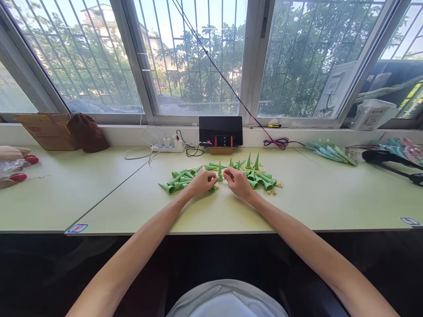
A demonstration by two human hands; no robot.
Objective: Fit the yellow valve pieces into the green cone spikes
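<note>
Head view: a pale shirt (228, 301) is at the bottom edge, with two bare forearms reaching over the front of the pale table (214, 215). The left hand (204, 179) and the right hand (238, 181) face each other, with one upright green cone (220, 171) in the gap between their fingertips. Its point is up and its wide base is low, level with the fingers. The left thumb and forefinger are bent toward each other at the left side of that base; whether they touch or grip it, I cannot tell. The right fingers are curled with their tips just beside the cone's right side; whether they pinch anything small is too fine to make out.

Beside the left hand lies a left heap of green cones (181, 178), mostly on their sides. Past the right hand is a right heap of green cones (264, 179), with small yellow bits (275, 192) around its edge. A few more cones stand upright behind.

Farther back, a phone (222, 141) leans before a dark tablet (220, 124), with a power strip (167, 149) to their left and a tied cable bundle (277, 142) to their right. Behind everything are barred windows (211, 66), with trees outside.
</note>
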